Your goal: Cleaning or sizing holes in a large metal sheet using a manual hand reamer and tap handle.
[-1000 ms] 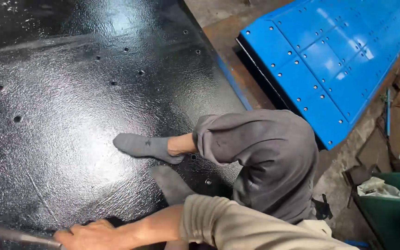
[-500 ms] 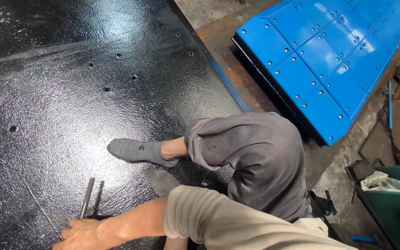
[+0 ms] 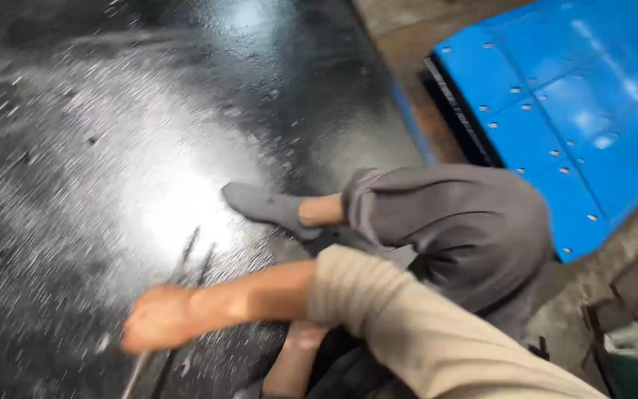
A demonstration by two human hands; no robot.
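The picture is smeared by motion. My right hand (image 3: 160, 318) reaches left across my body in a beige sleeve (image 3: 407, 332) and is closed around a thin metal tool (image 3: 186, 258). The tool's two dark prongs point up over a glossy black panel (image 3: 75, 148) with small holes, and its shaft runs down below the fist. My bent leg in grey trousers (image 3: 459, 222) and a grey sock (image 3: 260, 207) rests on the panel just right of the hand. My left hand is out of sight; only a bare limb (image 3: 293, 362) shows under the sleeve.
A blue panel (image 3: 577, 111) with rows of bolt holes lies at the upper right, beyond a strip of brown floor (image 3: 422, 111). A green bin (image 3: 636, 369) with a pale rag (image 3: 633, 340) stands at the lower right corner.
My right hand has moved rightward and up the panel with the tool, which turned from lying flat to pointing away from me. The camera swung, blurring the view.
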